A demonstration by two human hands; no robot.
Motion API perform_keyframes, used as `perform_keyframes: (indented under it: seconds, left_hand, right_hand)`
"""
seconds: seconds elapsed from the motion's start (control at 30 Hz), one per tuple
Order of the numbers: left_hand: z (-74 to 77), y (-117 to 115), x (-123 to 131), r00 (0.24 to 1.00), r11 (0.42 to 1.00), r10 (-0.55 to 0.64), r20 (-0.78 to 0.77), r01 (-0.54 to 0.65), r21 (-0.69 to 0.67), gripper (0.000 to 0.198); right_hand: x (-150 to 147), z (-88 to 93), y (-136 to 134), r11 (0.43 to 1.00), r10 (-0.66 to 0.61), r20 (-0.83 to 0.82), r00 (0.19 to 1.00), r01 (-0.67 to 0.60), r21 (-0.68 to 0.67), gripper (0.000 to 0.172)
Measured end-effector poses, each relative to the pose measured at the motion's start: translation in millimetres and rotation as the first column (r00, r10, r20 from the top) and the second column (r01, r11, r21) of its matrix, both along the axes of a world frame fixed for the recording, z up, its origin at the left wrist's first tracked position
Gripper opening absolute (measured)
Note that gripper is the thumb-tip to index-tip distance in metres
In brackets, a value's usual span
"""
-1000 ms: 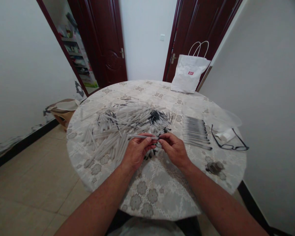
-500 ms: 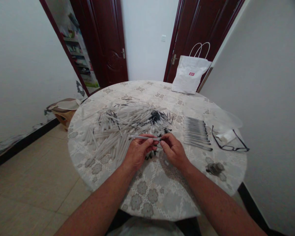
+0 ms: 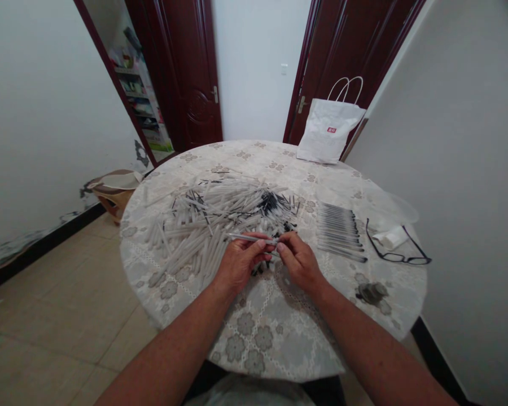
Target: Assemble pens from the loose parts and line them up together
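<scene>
Over the front of the pile, my left hand [image 3: 244, 260] grips a translucent pen [image 3: 240, 237] between thumb and fingers, its thin tip pointing left. My right hand [image 3: 298, 256] pinches at the pen's right end; whatever small part sits between those fingertips is hidden. Behind and left of the hands spreads a heap of clear pen barrels [image 3: 203, 248], mixed with thin dark sticks. Black pen caps [image 3: 270, 203] are bunched on the heap's right side. To the right of my right hand, several pens with dark ends [image 3: 341, 231] lie side by side in a row.
A patterned cloth covers the round table [image 3: 254, 338]. Eyeglasses [image 3: 395, 257] rest at the right beside a white roll [image 3: 392, 237] and a clear plastic bag [image 3: 392, 206]. Nearer stands a small grey object [image 3: 371, 292]. A white paper bag [image 3: 330, 132] stands at the far edge.
The view has shifted slightly. Both hands stay together at the pen, the right fingers still at its right end, now covering the dark bit that showed there.
</scene>
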State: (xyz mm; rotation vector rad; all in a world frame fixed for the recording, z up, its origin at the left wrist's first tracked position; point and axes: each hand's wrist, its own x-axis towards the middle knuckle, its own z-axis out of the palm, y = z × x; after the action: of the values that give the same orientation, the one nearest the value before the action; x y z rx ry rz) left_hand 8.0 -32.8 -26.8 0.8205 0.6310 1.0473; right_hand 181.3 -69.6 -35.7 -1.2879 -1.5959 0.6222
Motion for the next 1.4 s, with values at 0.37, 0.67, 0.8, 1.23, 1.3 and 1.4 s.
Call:
perform_keyframes:
  seconds: [0.37,0.67,0.8,1.23,1.3,1.4]
  left_hand:
    - [2.0,0,0,1.000,1.000,0.029,-0.008,-0.029,0.006,0.028]
    - [-1.9,0,0,0.999,0.999,0.033,-0.040,-0.032,0.023,0.028]
    - [-2.9,1,1,0.996,0.998,0.056,-0.075,-0.053,0.041,0.030]
    - [-4.1,0,-7,0.841,0.866,0.240,-0.485,0.040,0.498,0.023]
    - [-6.8,-1,-8,0.738,0.730,0.374,-0.562,0.139,0.669,0.021]
    - [-9.9,-2,-8,0.551,0.498,0.536,-0.639,0.405,0.767,0.021]
  right_hand:
    - [1,1.8,0,1.000,0.000,-0.038,0.999,0.000,0.002,0.019]
    - [1,-0.9,1,1.000,0.014,-0.061,0.998,-0.015,-0.021,0.027]
    - [1,1.7,-1,1.000,0.016,0.013,1.000,-0.016,-0.024,0.020]
    - [11,11.5,2,0.990,0.075,0.211,0.975,-0.098,0.100,0.017]
    - [18,13.8,3,0.989,-0.017,0.210,0.978,-0.015,0.148,0.017]
    - [28,15.0,4,0.964,-0.211,0.135,0.968,0.183,0.194,0.019]
